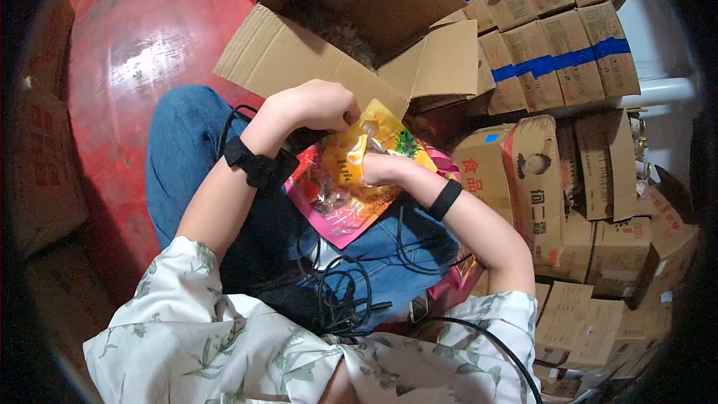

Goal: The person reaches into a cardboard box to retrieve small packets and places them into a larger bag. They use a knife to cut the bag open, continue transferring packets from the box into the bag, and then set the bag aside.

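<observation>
A shiny yellow and pink plastic bag (348,213) with fruit pictures and printed letters lies over my lap. At its upper edge my left hand (318,105) is closed, fingers curled down and gripping the bag's rim. My right hand (380,170) reaches into the bag's opening up to about the knuckles; its fingers are hidden by the plastic. Just beyond the bag stands an open cardboard box (299,52), its flaps folded outward. What lies in the box is dark and hard to make out.
Stacked cartons with blue tape (565,60) stand at the upper right. More brown cartons (535,187) line the right side, and others (48,172) the left. Loose black cables (348,295) lie on my lap. More pink packaging (456,277) sits by my right leg.
</observation>
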Demonstrator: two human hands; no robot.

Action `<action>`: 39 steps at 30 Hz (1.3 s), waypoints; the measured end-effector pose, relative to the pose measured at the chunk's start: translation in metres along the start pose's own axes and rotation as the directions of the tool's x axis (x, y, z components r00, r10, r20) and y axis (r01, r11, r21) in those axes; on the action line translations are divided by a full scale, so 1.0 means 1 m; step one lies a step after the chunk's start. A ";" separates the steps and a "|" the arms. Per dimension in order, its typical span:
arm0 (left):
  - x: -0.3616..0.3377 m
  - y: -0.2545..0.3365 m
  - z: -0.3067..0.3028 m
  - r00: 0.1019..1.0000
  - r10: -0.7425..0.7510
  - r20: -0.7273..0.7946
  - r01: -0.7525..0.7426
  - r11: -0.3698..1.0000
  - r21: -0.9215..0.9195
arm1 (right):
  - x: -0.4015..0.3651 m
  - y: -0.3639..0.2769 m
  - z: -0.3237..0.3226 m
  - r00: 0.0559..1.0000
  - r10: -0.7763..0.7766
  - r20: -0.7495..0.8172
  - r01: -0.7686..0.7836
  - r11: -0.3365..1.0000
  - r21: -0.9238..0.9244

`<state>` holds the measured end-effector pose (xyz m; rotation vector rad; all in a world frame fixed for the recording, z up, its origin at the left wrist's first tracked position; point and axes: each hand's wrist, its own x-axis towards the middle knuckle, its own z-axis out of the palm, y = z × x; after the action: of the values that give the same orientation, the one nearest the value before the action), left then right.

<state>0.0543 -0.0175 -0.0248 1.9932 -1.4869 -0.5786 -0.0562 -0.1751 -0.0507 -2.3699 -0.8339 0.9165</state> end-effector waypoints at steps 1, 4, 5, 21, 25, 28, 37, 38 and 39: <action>0.000 0.000 -0.001 1.000 0.013 0.009 -0.013 1.000 -0.004 | -0.004 0.008 0.005 0.998 0.051 0.036 -0.052 0.998 0.034; -0.001 0.003 0.000 0.999 0.031 0.025 -0.030 0.999 -0.021 | -0.003 -0.016 -0.003 0.974 0.167 0.152 -0.181 0.980 0.086; -0.002 0.004 -0.002 0.998 0.040 0.039 -0.039 0.999 -0.013 | -0.002 -0.024 -0.006 0.961 0.199 0.191 -0.219 0.972 0.090; -0.007 0.002 -0.010 0.999 0.022 0.026 -0.020 0.996 -0.087 | -0.028 -0.031 -0.012 0.937 0.265 -0.227 -0.239 0.961 0.137; -0.002 -0.013 -0.004 1.000 0.011 -0.026 -0.014 0.990 -0.139 | -0.045 -0.046 -0.032 0.812 0.317 -0.490 -0.368 0.930 -0.008; -0.002 -0.013 -0.005 0.998 -0.048 -0.029 0.043 0.988 -0.147 | -0.058 -0.062 -0.046 0.728 0.348 -0.591 -0.436 0.900 -0.007; 0.000 -0.012 -0.002 0.995 -0.090 -0.043 0.085 0.989 -0.118 | -0.100 -0.065 -0.072 0.498 0.706 -0.503 -0.231 0.667 0.708; 0.001 -0.014 0.000 0.994 -0.102 -0.047 0.096 0.987 -0.126 | -0.103 -0.064 -0.074 0.503 0.669 -0.547 -0.134 0.686 0.715; 0.002 -0.017 0.002 0.994 -0.097 -0.046 0.091 0.989 -0.120 | -0.107 -0.065 -0.079 0.496 0.661 -0.563 -0.122 0.695 0.709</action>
<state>0.0653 -0.0164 -0.0378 1.9794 -1.3030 -0.6352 -0.0874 -0.2171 0.0878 -2.0429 0.4037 0.0957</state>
